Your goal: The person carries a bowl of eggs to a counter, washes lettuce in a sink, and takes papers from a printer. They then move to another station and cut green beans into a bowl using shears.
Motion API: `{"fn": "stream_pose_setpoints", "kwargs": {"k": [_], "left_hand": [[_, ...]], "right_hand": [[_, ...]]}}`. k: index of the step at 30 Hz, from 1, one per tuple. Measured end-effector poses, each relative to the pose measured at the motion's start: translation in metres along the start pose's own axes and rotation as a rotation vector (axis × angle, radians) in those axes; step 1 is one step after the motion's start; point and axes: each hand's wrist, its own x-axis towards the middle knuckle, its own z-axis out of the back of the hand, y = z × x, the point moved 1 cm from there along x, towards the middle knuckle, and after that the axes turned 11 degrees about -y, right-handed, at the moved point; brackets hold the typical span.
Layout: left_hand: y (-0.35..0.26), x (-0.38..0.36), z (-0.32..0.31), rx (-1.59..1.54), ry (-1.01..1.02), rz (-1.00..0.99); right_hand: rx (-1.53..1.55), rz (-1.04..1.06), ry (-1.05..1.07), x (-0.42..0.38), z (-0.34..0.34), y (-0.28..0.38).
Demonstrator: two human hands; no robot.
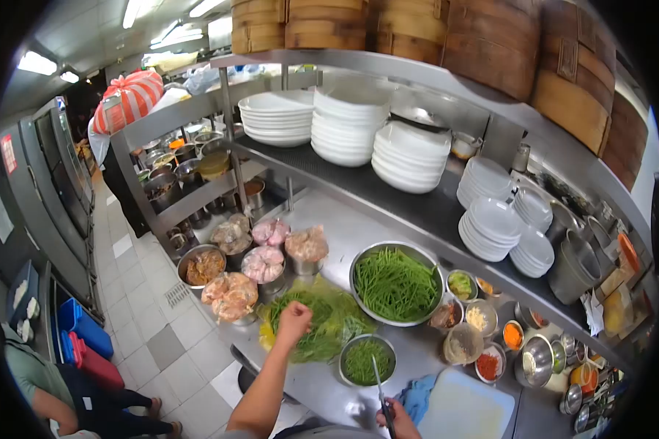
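My left hand [296, 322] is held over a yellow plastic bag of leafy greens [315, 304], its fingers curled in; what they hold, if anything, is too small to make out. Close to my body, my right hand [399, 418] grips a knife [382, 399] by its dark handle, the thin blade pointing away from me. The blade tip overlaps the near edge of a small metal bowl of thin green stems [362, 362]. Behind that stands a large metal bowl [355, 272] heaped with long cut green stems [397, 284].
Bagged raw meat [231, 296] fills several pots at left. A blue cloth [416, 399] and a white cutting board [468, 406] lie at right, near small ingredient bowls [490, 364]. Stacked white plates [350, 124] stand on the shelf. A person [47, 380] is at lower left, another [113, 175] farther back.
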Motion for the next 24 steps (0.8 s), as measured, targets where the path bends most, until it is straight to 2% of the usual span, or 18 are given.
{"fn": "stream_pose_setpoints", "kwargs": {"k": [1, 3, 7, 8, 10, 13, 19, 21, 24], "left_hand": [[0.004, -0.019, 0.001, 0.011, -0.002, 0.022], [0.009, -0.053, 0.001, -0.331, 0.173, 0.225], [-0.012, -0.097, -0.010, -0.405, 0.317, 0.433], [-0.009, -0.104, -0.012, -0.390, 0.318, 0.479], [-0.007, -0.117, -0.017, -0.320, 0.422, 0.434], [-0.011, -0.142, -0.027, -0.220, 0.450, 0.402], [0.001, -0.175, -0.050, -0.049, 0.463, 0.345], [0.007, -0.179, -0.056, 0.018, 0.496, 0.337], [0.016, -0.184, -0.067, 0.170, 0.519, 0.278]], "right_hand": [[0.209, -0.012, 0.029, 0.017, -0.006, -0.035], [0.154, -0.084, 0.059, 0.020, -0.006, -0.016], [0.105, 0.059, 0.071, 0.043, -0.010, -0.016], [0.080, 0.083, 0.100, 0.038, -0.006, 0.017], [-0.023, 0.115, 0.064, 0.037, -0.005, 0.033], [-0.047, 0.080, 0.033, 0.035, -0.001, 0.034], [0.064, 0.007, 0.080, 0.030, 0.025, 0.016], [0.069, 0.049, 0.055, 0.031, 0.032, 0.012], [0.129, -0.055, 0.127, 0.038, 0.043, 0.005]]}}
